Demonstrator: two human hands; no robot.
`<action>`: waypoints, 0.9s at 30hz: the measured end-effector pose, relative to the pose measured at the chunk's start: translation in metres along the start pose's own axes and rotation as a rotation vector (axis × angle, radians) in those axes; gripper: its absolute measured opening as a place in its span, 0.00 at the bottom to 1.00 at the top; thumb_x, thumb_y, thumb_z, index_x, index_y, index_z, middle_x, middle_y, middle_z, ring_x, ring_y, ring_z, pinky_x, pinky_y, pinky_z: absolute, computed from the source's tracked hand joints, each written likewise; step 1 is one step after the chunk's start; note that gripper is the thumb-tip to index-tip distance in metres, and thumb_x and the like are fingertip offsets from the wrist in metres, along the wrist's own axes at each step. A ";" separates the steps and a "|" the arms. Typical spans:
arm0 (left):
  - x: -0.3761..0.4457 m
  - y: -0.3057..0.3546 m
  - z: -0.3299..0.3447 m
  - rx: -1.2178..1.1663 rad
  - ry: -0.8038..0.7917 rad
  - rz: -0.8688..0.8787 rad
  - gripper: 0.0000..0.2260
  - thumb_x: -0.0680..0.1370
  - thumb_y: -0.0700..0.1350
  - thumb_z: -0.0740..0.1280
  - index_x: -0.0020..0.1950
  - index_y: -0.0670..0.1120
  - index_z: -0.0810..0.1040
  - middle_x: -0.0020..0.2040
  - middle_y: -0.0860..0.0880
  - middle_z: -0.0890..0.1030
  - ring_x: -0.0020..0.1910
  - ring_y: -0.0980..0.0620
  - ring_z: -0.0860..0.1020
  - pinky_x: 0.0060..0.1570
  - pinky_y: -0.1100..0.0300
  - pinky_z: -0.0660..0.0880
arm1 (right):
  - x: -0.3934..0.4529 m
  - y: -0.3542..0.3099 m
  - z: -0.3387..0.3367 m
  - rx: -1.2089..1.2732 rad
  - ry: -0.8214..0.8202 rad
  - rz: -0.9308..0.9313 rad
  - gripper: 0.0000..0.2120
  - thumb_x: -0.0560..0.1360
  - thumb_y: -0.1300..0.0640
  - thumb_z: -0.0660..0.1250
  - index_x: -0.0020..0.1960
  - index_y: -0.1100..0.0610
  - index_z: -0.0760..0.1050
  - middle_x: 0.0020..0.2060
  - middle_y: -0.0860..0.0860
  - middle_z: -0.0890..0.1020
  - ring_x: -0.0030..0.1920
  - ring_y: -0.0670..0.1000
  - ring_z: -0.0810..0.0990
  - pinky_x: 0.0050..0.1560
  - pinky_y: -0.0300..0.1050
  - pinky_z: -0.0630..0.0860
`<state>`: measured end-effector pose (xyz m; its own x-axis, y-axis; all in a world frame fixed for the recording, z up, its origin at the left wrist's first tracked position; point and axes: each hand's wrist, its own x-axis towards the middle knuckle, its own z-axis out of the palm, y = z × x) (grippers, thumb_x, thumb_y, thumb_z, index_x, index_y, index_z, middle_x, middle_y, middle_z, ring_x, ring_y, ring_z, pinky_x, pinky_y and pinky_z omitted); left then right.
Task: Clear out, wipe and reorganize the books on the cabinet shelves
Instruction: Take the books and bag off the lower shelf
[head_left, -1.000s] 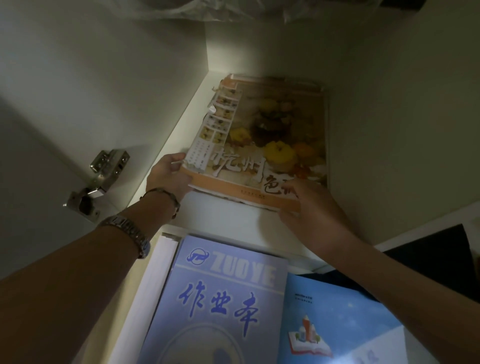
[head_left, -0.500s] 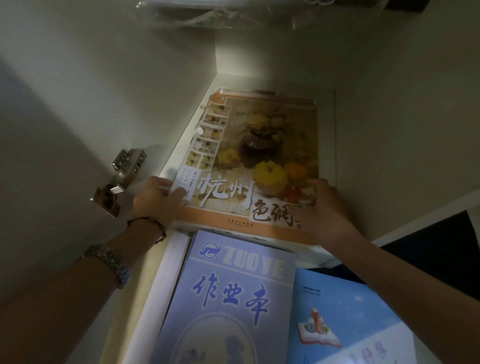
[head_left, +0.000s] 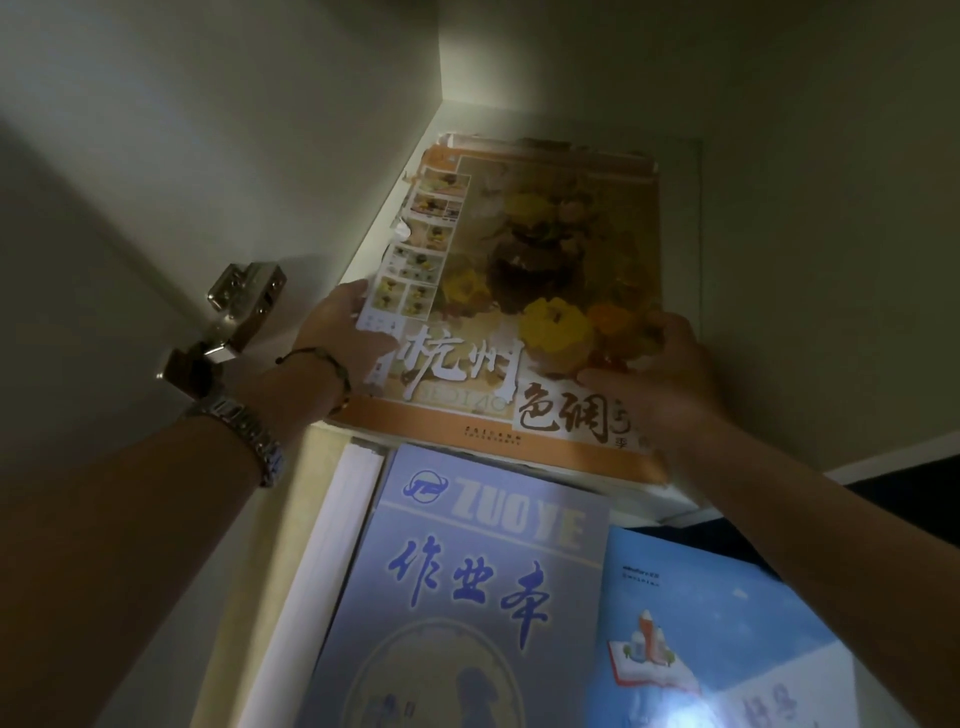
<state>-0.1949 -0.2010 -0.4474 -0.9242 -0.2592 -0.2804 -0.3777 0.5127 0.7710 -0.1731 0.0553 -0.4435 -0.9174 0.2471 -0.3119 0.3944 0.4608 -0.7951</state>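
Note:
A large orange-bordered art book (head_left: 524, 291) with a flower painting on its cover lies flat on the white cabinet shelf (head_left: 382, 234). My left hand (head_left: 340, 340) grips its left front corner, with a watch and a bracelet on that wrist. My right hand (head_left: 660, 369) rests on the cover near the right front corner, fingers pressed down on it. The book's front edge hangs slightly past the shelf's front edge. More pages or books show under it at the far end.
Below lie a pale blue exercise book (head_left: 467, 582) and a bright blue booklet (head_left: 706, 623) beside a white stack edge (head_left: 332, 545). A metal door hinge (head_left: 234, 312) sticks out on the left cabinet wall. The right cabinet wall (head_left: 805, 260) stands close to the book.
The art book has slid toward the front of the shelf, its front edge now past the shelf edge. Both hands came back with it.

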 end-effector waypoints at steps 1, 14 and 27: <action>-0.002 -0.002 0.000 0.023 0.007 0.009 0.28 0.72 0.30 0.67 0.71 0.40 0.65 0.65 0.40 0.72 0.64 0.42 0.71 0.62 0.52 0.69 | -0.001 0.001 0.002 -0.003 0.006 -0.003 0.39 0.62 0.54 0.80 0.68 0.49 0.64 0.59 0.54 0.76 0.55 0.57 0.79 0.54 0.58 0.78; -0.054 -0.030 -0.003 0.231 0.128 -0.166 0.39 0.57 0.62 0.69 0.66 0.51 0.68 0.60 0.44 0.75 0.60 0.42 0.73 0.60 0.46 0.71 | -0.056 0.023 0.001 -0.032 0.009 -0.094 0.33 0.66 0.62 0.77 0.67 0.58 0.67 0.47 0.48 0.74 0.54 0.52 0.76 0.52 0.44 0.72; -0.073 -0.045 0.005 0.303 0.112 -0.115 0.36 0.69 0.61 0.70 0.71 0.49 0.63 0.66 0.43 0.69 0.65 0.40 0.68 0.62 0.49 0.66 | -0.089 0.037 -0.002 -0.192 -0.036 -0.053 0.34 0.69 0.58 0.73 0.71 0.54 0.62 0.61 0.58 0.69 0.64 0.59 0.64 0.61 0.49 0.63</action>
<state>-0.1106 -0.2011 -0.4650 -0.8692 -0.4091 -0.2777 -0.4939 0.6907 0.5282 -0.0766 0.0526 -0.4442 -0.9371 0.1890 -0.2934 0.3451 0.6275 -0.6980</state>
